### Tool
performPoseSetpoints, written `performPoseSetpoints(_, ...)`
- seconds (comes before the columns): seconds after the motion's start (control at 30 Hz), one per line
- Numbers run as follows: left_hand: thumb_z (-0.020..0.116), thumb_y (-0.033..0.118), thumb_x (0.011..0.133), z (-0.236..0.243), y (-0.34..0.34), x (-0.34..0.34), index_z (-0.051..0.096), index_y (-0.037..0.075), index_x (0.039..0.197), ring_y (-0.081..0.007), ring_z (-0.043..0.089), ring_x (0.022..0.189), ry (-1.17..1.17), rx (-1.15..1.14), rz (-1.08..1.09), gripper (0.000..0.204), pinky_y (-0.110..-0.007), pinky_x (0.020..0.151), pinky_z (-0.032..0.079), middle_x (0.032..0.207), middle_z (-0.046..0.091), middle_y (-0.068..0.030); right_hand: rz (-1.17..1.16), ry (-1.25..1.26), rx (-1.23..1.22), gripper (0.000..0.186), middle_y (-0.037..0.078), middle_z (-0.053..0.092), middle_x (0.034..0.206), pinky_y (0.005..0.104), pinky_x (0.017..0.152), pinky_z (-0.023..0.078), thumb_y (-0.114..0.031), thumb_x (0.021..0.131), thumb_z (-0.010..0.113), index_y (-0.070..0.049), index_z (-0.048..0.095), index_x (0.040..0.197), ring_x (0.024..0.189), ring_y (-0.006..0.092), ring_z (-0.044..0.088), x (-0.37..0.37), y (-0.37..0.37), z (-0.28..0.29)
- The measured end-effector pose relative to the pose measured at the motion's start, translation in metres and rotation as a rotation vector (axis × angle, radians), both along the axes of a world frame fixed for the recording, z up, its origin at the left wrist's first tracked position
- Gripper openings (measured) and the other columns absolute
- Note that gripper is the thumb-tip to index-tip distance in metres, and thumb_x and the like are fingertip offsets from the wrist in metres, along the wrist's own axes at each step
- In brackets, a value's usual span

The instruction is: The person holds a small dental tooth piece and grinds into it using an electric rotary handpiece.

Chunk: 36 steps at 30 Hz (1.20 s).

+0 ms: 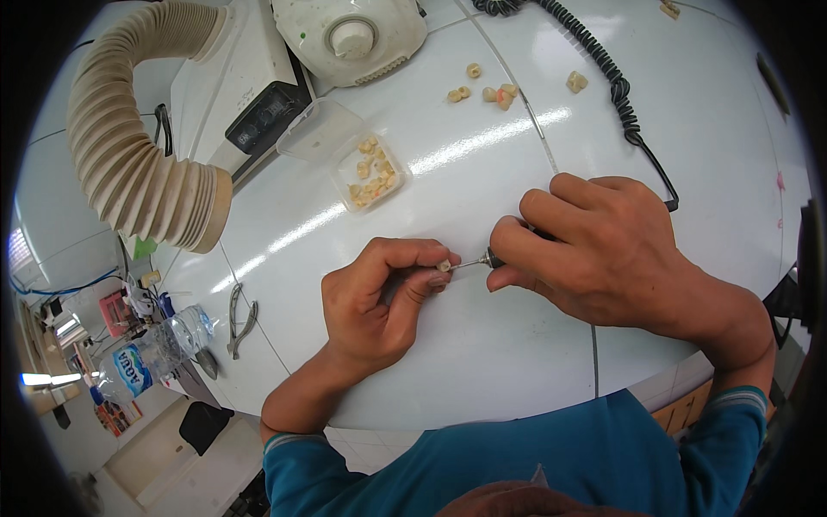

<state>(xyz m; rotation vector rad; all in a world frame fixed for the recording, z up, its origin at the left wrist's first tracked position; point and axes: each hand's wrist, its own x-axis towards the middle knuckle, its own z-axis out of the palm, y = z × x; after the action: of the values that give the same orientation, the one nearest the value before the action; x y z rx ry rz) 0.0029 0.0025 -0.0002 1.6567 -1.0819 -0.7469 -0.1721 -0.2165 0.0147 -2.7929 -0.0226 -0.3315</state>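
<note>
My left hand (372, 297) pinches a small pale dental crown (444, 266) between thumb and fingertips, above the white table. My right hand (599, 246) is wrapped round a dark rotary handpiece (494, 258), most of which the fingers hide. From its metal nose a thin bur (468, 262) points left, its tip at the crown; whether it touches or spins I cannot tell. Beyond my hands, an open clear plastic box (398, 177) holds several tooth-coloured crowns (372, 171). More loose crowns (500, 95) lie on the table behind it to the right.
A ribbed beige suction hose (142, 185) arches over the far left. A white control unit (351, 41) with a knob stands at the back. The handpiece's coiled black cord (594, 56) crosses the far right. Pliers (241, 320) and a plastic water bottle (155, 353) lie left.
</note>
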Motion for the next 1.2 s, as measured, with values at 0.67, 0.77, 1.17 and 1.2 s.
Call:
performPoseSetpoints(0.67,0.068,-0.013,0.106,-0.0032,0.0004,0.0021,0.062,-0.005,0.103,-0.0159,0.08,0.089,-0.018,-0.053,-0.044,0.011,-0.029,0.079,0.067,0.11,0.083,-0.0217,0.003,0.017,-0.017,0.039,-0.002,0.055,0.079,0.0307,0.055,0.046,-0.051,0.094,0.083,-0.017,0.065,0.094,0.069,0.0133,0.057,0.0001,0.0008,-0.0003)
performPoseSetpoints(0.77,0.066,-0.013,0.107,-0.0037,0.0006,0.0021,0.062,-0.004,0.104,-0.016,0.08,0.088,-0.019,-0.039,-0.039,0.01,-0.029,0.078,0.067,0.111,0.083,-0.0218,0.004,0.018,-0.016,0.039,-0.002,0.055,0.079,0.0308,0.055,0.046,-0.052,0.094,0.083,-0.017,0.065,0.094,0.069,0.0132,0.057,0.0001,0.0004,0.0004)
performPoseSetpoints(1.17,0.064,-0.014,0.107,-0.006,0.0008,0.0021,0.061,-0.004,0.105,-0.0157,0.078,0.082,-0.061,-0.048,-0.055,0.01,-0.028,0.073,0.065,0.11,0.083,-0.02,-0.006,-0.021,-0.037,0.039,-0.003,0.055,0.08,0.0306,0.055,0.047,-0.051,0.093,0.084,-0.017,0.065,0.093,0.07,0.0133,0.058,-0.0003,0.0021,-0.0011)
performPoseSetpoints(1.2,0.064,-0.014,0.107,-0.0066,0.0007,0.0017,0.061,-0.004,0.105,-0.0157,0.078,0.082,-0.058,-0.054,-0.051,0.01,-0.028,0.073,0.065,0.11,0.083,-0.0201,-0.007,-0.024,-0.038,0.039,-0.003,0.055,0.08,0.0306,0.055,0.047,-0.051,0.093,0.084,-0.017,0.065,0.093,0.07,0.0133,0.058,0.0001,0.0017,-0.0019)
